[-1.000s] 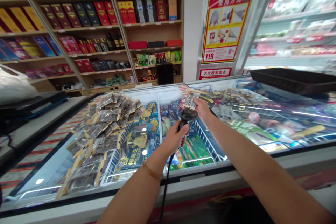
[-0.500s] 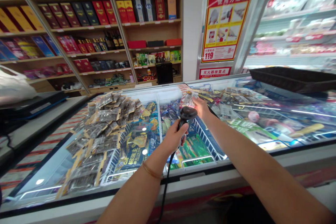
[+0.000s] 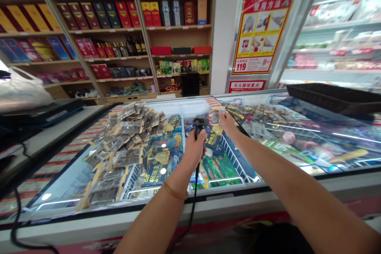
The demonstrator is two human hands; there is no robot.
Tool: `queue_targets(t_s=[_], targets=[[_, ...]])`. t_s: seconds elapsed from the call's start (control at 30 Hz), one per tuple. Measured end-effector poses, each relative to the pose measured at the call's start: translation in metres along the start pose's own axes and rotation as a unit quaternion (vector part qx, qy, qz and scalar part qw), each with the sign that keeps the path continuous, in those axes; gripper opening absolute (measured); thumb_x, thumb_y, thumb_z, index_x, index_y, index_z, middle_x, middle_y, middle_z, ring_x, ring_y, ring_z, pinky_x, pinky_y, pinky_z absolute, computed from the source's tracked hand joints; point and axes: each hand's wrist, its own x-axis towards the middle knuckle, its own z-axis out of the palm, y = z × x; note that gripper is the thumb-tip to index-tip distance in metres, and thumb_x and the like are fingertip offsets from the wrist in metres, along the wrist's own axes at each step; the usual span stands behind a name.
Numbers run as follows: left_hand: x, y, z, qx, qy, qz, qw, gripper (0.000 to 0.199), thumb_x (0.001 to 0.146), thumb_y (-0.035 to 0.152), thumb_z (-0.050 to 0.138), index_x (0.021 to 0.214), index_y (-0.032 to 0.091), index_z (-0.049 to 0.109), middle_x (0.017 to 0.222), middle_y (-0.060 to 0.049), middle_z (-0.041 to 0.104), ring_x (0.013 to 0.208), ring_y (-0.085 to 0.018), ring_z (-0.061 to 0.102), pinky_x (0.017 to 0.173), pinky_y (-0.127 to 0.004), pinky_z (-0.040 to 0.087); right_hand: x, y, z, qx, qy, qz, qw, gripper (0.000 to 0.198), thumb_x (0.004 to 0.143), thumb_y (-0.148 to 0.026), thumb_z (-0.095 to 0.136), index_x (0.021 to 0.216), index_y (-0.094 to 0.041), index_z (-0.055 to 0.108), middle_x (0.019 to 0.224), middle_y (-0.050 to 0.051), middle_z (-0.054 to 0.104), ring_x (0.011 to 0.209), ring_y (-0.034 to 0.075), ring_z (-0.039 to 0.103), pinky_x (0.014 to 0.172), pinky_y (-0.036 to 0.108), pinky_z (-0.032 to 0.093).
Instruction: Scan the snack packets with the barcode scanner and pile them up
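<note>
My left hand [image 3: 194,146] is wrapped round the handle of a black barcode scanner [image 3: 201,120], whose head points up and away from me over the freezer's glass lid. Its cable [image 3: 195,190] runs down past the front edge. A little to the right, my right hand [image 3: 228,124] pinches a small clear packet [image 3: 215,116] with a tan cardboard edge; the contents are too small to make out. Similar packets lie in a large heap [image 3: 125,143] on the glass to the left of both hands. More small packets [image 3: 268,112] are spread out to the right.
Under the glass of the chest freezer [image 3: 139,211] are baskets with bagged frozen food [image 3: 223,166]. A black tray [image 3: 333,97] stands at the far right. On a left-hand counter sits a white plastic bag [image 3: 24,89]. Shelves with boxed goods [image 3: 104,16] line the back.
The barcode scanner has moved left, away from my right hand, and its head has turned. My right hand still holds the packet near the same spot. The view has shifted slightly.
</note>
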Motion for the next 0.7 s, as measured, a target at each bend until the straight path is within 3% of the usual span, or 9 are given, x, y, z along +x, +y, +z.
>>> queue_targets(t_s=[0.07,0.17,0.3,0.5,0.6,0.7], targets=[[-0.004,0.019,-0.012,-0.014,0.044,0.001,0.999,0.039,0.086,0.057,0.067,0.088,0.022,0.05,0.07,0.005,0.058,0.036,-0.007,0.046,0.035,-0.023,0.033,-0.002,-0.014,0.006,0.017,-0.003,0.051,0.999,0.027,0.091,-0.039,0.062,0.073,-0.023,0.05,0.055,-0.004,0.051,0.056,0.014,0.055,0.052,0.024,0.047],[-0.012,0.044,-0.039,-0.045,0.079,0.013,0.996,0.043,0.082,0.059,0.069,0.087,0.021,0.051,0.07,0.005,0.059,0.036,-0.007,0.047,0.035,-0.022,0.033,-0.006,-0.045,0.03,0.138,-0.086,0.123,0.979,0.019,0.09,-0.027,0.067,0.077,-0.021,0.054,0.059,-0.004,0.057,0.05,0.01,0.054,0.05,0.022,0.048],[-0.023,0.066,-0.086,-0.076,0.164,0.051,0.982,0.049,0.075,0.064,0.072,0.084,0.022,0.05,0.067,0.006,0.058,0.037,-0.007,0.047,0.035,-0.022,0.034,-0.019,-0.098,0.087,0.256,-0.21,0.143,0.933,0.017,0.084,-0.02,0.078,0.082,-0.02,0.06,0.063,-0.003,0.065,0.052,0.009,0.059,0.051,0.02,0.055],[-0.037,0.075,-0.143,-0.083,0.258,0.069,0.96,0.048,0.073,0.061,0.074,0.084,0.022,0.05,0.065,0.006,0.058,0.038,-0.008,0.048,0.035,-0.023,0.036,-0.049,-0.167,0.172,0.301,-0.357,0.164,0.869,0.025,0.082,-0.02,0.085,0.082,-0.018,0.06,0.063,-0.002,0.063,0.055,0.013,0.068,0.059,0.027,0.063],[-0.041,0.074,-0.154,-0.084,0.267,0.075,0.957,0.045,0.075,0.06,0.073,0.085,0.022,0.05,0.065,0.007,0.058,0.038,-0.008,0.048,0.035,-0.022,0.037,-0.057,-0.176,0.183,0.275,-0.371,0.172,0.87,0.024,0.084,-0.017,0.081,0.081,-0.018,0.057,0.064,-0.001,0.062,0.06,0.019,0.074,0.063,0.031,0.065],[-0.041,0.073,-0.151,-0.083,0.264,0.07,0.958,0.043,0.077,0.058,0.072,0.085,0.022,0.05,0.065,0.007,0.058,0.038,-0.007,0.047,0.035,-0.022,0.037,-0.053,-0.165,0.168,0.252,-0.341,0.161,0.891,0.023,0.082,-0.015,0.079,0.078,-0.019,0.057,0.062,-0.002,0.062,0.06,0.02,0.074,0.061,0.03,0.064]])
